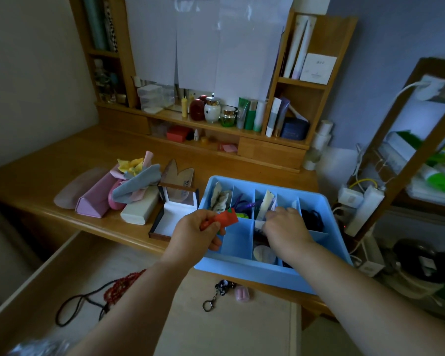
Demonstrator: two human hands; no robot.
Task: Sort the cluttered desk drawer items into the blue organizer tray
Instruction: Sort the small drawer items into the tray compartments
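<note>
Drawer [129, 273] below my wrists is pulled out and mostly cleared. What's left in it, as far as I can see: red bead necklace [121, 285] and a dark cord [72, 307] well left of my left forearm, a keychain with clasp [216, 294] and a small pink thing [242, 293] between my two forearms, just this side of the tray. Something shiny at bottom left corner, too blurred to name.

Blue organizer tray [316, 201] sits on the desk under and ahead of my fingers. Several compartments already filled: paper packets past my left fingertips, purple cords next to those, a white sachet just ahead of my right knuckles, black cable coil right of my right hand, a round pale disc under my right wrist. Compartment between my hands looks bare.

Left hand [197, 231]: thumb and fingers pinching a small orange item [225, 219] with a green bit, held over the tray's near-left section, not dropped yet.

Right hand [284, 226]: fingers curled down into a middle compartment, tips hidden; can't tell if they're gripping anything or just poking things into place.

Judgement: well past halfway. Orange piece needs a slot, then four or so drawer leftovers.
</note>
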